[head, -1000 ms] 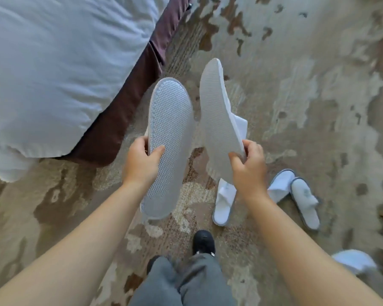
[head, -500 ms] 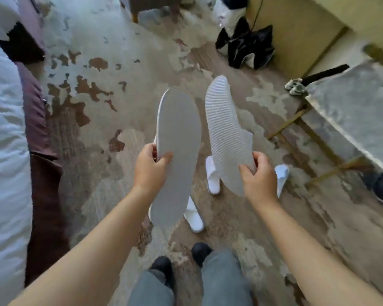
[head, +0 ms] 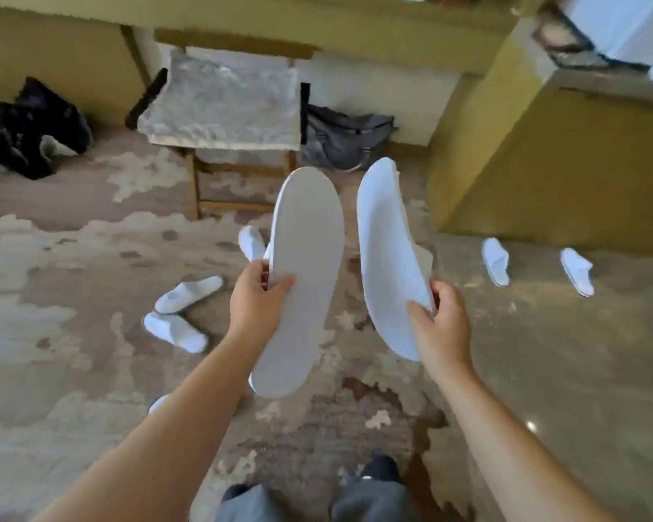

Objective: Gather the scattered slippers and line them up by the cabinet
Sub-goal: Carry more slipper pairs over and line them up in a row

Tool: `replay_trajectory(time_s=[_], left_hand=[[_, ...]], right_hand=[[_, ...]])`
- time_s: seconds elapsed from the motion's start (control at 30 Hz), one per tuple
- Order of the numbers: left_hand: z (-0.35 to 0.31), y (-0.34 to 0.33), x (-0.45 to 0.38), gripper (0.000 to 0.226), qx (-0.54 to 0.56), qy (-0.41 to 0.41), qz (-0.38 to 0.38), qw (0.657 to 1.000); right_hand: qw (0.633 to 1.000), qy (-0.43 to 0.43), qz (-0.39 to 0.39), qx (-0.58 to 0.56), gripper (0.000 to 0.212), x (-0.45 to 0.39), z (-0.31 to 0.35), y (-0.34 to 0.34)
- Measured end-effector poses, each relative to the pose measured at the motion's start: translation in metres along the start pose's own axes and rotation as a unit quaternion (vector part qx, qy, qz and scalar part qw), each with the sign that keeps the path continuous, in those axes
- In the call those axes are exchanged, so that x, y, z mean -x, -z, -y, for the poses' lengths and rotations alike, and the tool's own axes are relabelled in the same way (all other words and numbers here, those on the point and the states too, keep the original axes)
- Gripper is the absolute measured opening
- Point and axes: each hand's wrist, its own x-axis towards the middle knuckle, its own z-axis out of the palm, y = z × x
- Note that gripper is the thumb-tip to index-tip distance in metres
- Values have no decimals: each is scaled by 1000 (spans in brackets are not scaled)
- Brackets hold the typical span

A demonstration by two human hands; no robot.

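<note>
My left hand (head: 259, 300) grips a white slipper (head: 302, 280) held upright, sole facing me. My right hand (head: 440, 325) grips a second white slipper (head: 387, 258), also sole toward me. Two white slippers (head: 189, 293) (head: 174, 330) lie on the carpet to the left, and a third (head: 251, 241) shows behind the held one. Another pair (head: 495, 261) (head: 576, 271) lies on the smooth floor beside the yellow-brown cabinet (head: 566, 175) at right. A bit of one more slipper (head: 156, 404) peeks out beside my left forearm.
A marble-topped side table (head: 223, 103) on thin legs stands ahead. A grey bag (head: 345, 139) sits behind it, and dark clothing (head: 23, 130) lies at far left. My feet and grey trousers (head: 317, 499) are at the bottom, on patterned carpet.
My view has swung right from the bed toward the table and cabinet. Both hands keep the same slippers, which now sit lower and nearer the cabinet side.
</note>
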Motion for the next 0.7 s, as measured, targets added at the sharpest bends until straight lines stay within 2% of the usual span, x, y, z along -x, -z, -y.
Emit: replay_trajectory(time_s=[0.17, 0.37, 0.57, 0.7], left_hand=[[-42, -148, 24, 12, -36, -44, 127, 990], [-82, -298, 53, 6, -60, -76, 224, 970], [-120, -428, 56, 15, -103, -109, 311, 938], [-144, -523, 39, 14, -103, -114, 347, 925]], right_hand=[[991, -68, -116, -13, 16, -16, -72, 124], [966, -141, -214, -31, 21, -32, -147, 253], [931, -202, -300, -39, 21, -67, -206, 333], [919, -213, -330, -24, 23, -123, -248, 379]])
